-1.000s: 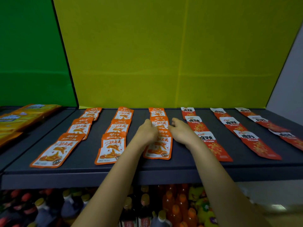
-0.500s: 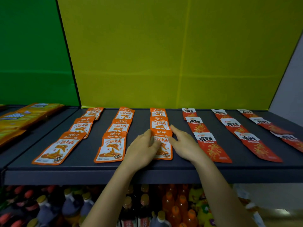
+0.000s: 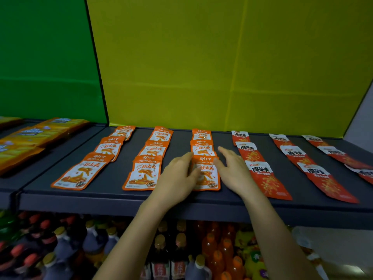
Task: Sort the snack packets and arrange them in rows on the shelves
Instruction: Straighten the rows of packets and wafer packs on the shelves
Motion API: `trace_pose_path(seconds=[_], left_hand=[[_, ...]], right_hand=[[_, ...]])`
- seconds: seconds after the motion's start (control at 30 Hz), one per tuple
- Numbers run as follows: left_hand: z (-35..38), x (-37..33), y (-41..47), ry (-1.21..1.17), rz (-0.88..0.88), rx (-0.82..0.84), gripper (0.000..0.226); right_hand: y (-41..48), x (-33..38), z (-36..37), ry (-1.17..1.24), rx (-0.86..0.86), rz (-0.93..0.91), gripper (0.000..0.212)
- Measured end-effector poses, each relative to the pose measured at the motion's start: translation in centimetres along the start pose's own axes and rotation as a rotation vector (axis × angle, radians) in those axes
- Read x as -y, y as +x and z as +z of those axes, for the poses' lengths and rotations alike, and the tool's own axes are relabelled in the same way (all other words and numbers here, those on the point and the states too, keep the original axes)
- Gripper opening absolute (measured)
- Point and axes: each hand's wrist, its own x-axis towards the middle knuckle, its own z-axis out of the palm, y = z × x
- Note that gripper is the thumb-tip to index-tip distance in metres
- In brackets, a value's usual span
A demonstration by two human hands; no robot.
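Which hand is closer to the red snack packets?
Right. The right hand sits just left of the nearest red packet; the left hand is farther left, beyond the orange packet between the hands.

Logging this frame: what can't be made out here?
Head view:
Front orange packet, left part: covered by the left hand.
Front red packet of the rightmost row: cut by the right frame edge.
Bottles under the shelf: labels dark, blurred.
Yellow packets far left: cut by the left edge.

A yellow back panel [image 3: 222, 67] beside a green panel [image 3: 40, 57] — dim light (grey wall [image 3: 363, 122] at far right).
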Motion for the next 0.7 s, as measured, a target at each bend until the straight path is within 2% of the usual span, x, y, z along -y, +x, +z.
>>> trace_pose_path(seconds=[0.1, 0.27, 0.4, 0.5, 0.7], left_hand=[[-2.1, 1.1, -0.4, 0.012, 0.027, -0.122, 0.043], [-6.0, 5.6, -0.5, 0.054, -0.051, -0.203, 0.036], [-8.0, 8.4, -1.1, 0.071, -0.123, -0.122, 0.04], [-8.2, 9.7, -1.3, 0.096, -0.105, -0.015, 0.033], [-8.0, 11.0, -1.4, 0.108, -0.002, 0.092, 0.037]], right_hand=[[-0.4, 1.5, 0.5, -0.002, -0.091, -0.069, 0.045], [-0.9, 6.2, 2.3, 0.091, -0.054, -0.166, 0.045], [-1.1, 9.3, 4.8, 0.086, 0.078, -0.13, 0.046], [-1.2, 10.6, 6.6, 0.051, 0.149, -0.045, 0.042], [-1.6, 11.4, 8.3, -0.028, 0.107, 0.038, 0.041]])
